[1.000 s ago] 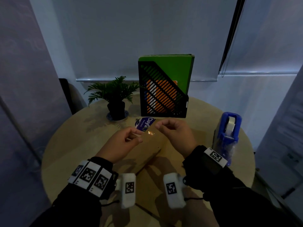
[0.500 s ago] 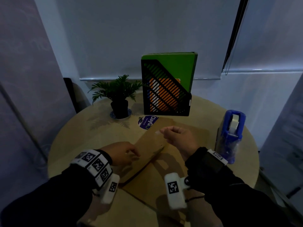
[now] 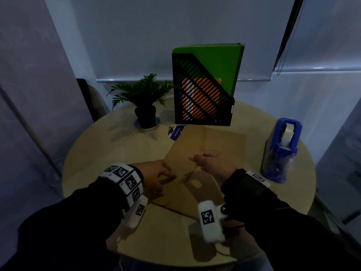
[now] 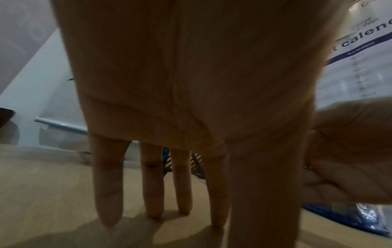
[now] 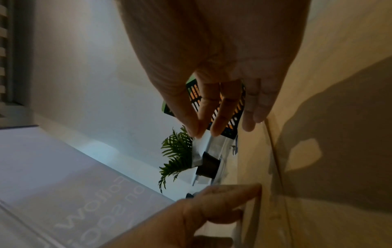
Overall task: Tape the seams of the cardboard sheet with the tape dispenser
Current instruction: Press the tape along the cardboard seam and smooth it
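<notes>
Head view: the cardboard sheet [image 3: 205, 153] is seen lying flat on the round table [image 3: 117, 153], pressed at its left edge by the left hand [image 3: 156, 177], whose fingers [image 4: 108, 193] are stretched straight. A clear strip of tape [image 5: 201, 147] is pinched between thumb and forefinger of the right hand [image 3: 209, 163], held just above the sheet's middle. The blue tape dispenser [image 3: 281, 151] is left standing upright at the table's right side, apart from both hands. Behind the sheet, a potted plant [image 3: 144, 100] and a black file holder [image 3: 203, 90] are seen.

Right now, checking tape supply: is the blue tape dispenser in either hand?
No, the blue tape dispenser stands alone on the round table, right of both hands.
</notes>
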`<state>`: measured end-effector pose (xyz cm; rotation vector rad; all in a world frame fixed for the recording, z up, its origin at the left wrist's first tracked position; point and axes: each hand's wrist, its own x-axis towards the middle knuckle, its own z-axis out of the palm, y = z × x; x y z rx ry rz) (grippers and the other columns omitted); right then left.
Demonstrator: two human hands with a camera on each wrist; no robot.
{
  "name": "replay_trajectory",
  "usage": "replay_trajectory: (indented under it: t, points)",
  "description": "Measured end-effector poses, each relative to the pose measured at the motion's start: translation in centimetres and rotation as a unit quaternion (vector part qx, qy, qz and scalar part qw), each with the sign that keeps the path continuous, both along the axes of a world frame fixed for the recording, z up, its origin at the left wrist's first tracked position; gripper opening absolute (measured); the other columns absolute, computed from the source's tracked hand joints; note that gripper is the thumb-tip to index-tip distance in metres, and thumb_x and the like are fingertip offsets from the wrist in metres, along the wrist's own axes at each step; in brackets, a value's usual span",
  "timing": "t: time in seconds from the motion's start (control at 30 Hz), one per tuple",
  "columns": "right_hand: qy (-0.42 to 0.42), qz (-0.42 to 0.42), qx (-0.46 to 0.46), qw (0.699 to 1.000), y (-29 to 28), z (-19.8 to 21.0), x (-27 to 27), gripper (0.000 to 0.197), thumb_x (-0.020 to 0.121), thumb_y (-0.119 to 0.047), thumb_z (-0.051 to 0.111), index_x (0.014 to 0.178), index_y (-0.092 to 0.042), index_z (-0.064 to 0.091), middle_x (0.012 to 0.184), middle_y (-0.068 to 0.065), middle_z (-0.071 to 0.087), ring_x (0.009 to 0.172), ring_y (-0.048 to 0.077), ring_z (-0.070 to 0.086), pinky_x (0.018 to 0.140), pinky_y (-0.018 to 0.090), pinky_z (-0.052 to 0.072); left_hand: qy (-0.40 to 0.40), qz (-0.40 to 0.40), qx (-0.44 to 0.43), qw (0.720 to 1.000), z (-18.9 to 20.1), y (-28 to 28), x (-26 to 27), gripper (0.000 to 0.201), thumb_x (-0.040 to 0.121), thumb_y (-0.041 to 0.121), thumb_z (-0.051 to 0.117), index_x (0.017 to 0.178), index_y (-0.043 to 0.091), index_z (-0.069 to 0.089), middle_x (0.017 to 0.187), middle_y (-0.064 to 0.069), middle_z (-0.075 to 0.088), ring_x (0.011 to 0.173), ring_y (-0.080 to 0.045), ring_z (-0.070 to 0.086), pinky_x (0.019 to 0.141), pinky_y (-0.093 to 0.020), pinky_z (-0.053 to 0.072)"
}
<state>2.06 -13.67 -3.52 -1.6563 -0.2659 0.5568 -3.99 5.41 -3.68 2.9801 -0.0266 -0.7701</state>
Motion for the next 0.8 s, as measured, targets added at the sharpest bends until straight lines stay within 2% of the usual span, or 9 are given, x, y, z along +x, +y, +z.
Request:
replay_trajectory:
  t: [0.13,0.2,0.27,0.4,0.47,0.53,0.67,0.73,0.8]
  points:
    - [0.012,0.019,-0.031,0.999,0.4,-0.7,-0.7,0.009,0.084,-0.021,0.07,0.077,-0.015,0.069,0.09,-0.002,0.068,0.088,0.01,0.058,0.079,0.024,0.042,-0.007,-0.004,-0.002,1.0,-0.2,-0.3,0.3,0.074,0.082,0.038,0.07,0.146,0.032,0.034,0.149,0.002,0.025,0.136,-0.019,0.031,0.113,-0.028,0.028]
    - [0.019,0.028,-0.034,0.999,0.4,-0.7,-1.1,0.015,0.085,-0.016,0.068,0.071,-0.014,0.067,0.091,0.004,0.069,0.077,0.01,0.058,0.068,0.019,0.044,-0.007,-0.001,0.0,1.0,-0.4,-0.4,0.4,0.074,0.081,0.041,0.07,0.145,0.033,0.035,0.149,0.002,0.026,0.135,-0.021,0.032,0.114,-0.031,0.029]
    - [0.02,0.039,-0.057,0.997,0.4,-0.8,-1.5,0.015,0.086,-0.013,0.067,0.072,-0.007,0.066,0.076,0.005,0.065,0.063,0.01,0.054,0.059,0.018,0.043,-0.008,0.002,-0.001,1.0,-0.4,-0.5,0.4,0.075,0.079,0.043,0.071,0.145,0.034,0.036,0.148,0.003,0.027,0.135,-0.021,0.033,0.114,-0.034,0.03]
    - [0.048,0.074,-0.077,0.993,0.6,-1.5,-2.1,0.012,0.08,-0.015,0.072,0.076,-0.005,0.068,0.08,0.016,0.068,0.079,0.026,0.064,0.085,0.043,0.054,-0.01,0.008,-0.01,1.0,-0.2,-0.8,0.6,0.077,0.078,0.044,0.072,0.145,0.033,0.035,0.148,0.003,0.027,0.136,-0.02,0.031,0.114,-0.033,0.029]
    - [0.049,0.075,-0.082,0.993,0.5,-1.7,-2.4,0.009,0.081,-0.01,0.071,0.074,-0.004,0.068,0.084,0.017,0.067,0.079,0.023,0.063,0.08,0.037,0.053,-0.015,0.006,-0.011,1.0,-0.3,-0.9,0.7,0.078,0.078,0.043,0.072,0.145,0.033,0.035,0.147,0.002,0.028,0.135,-0.019,0.032,0.114,-0.033,0.029]
    - [0.035,0.082,-0.089,0.992,0.3,-1.8,-2.5,0.014,0.083,-0.006,0.068,0.069,-0.005,0.068,0.081,0.014,0.067,0.066,0.013,0.062,0.066,0.021,0.05,-0.016,0.007,-0.01,1.0,-0.4,-0.9,0.7,0.079,0.078,0.043,0.073,0.146,0.033,0.034,0.146,0.002,0.028,0.135,-0.019,0.032,0.114,-0.032,0.029]
    - [0.038,0.084,-0.099,0.991,-0.2,-1.8,-2.4,0.018,0.088,-0.002,0.062,0.071,-0.003,0.065,0.056,0.002,0.063,0.04,-0.002,0.054,0.043,0.009,0.041,-0.014,0.005,-0.001,1.0,-0.3,-1.1,0.6,0.083,0.075,0.047,0.073,0.146,0.034,0.032,0.146,0.004,0.029,0.133,-0.018,0.034,0.112,-0.031,0.032]
    - [0.034,0.093,-0.109,0.989,-0.1,-1.8,-2.5,0.015,0.089,-0.005,0.063,0.076,0.002,0.068,0.052,-0.001,0.064,0.049,0.003,0.058,0.051,0.012,0.044,-0.021,0.003,0.015,1.0,-0.1,-1.4,0.6,0.084,0.074,0.048,0.074,0.145,0.035,0.032,0.143,0.004,0.034,0.127,-0.02,0.043,0.104,-0.033,0.04]
    - [0.0,0.109,-0.145,0.983,0.1,-1.9,-2.4,0.017,0.086,-0.015,0.068,0.084,0.001,0.073,0.073,0.005,0.072,0.071,0.015,0.06,0.067,0.023,0.046,-0.038,0.014,0.011,0.999,0.1,-1.7,0.5,0.079,0.071,0.044,0.078,0.137,0.037,0.035,0.138,0.004,0.042,0.118,-0.021,0.05,0.091,-0.033,0.045]
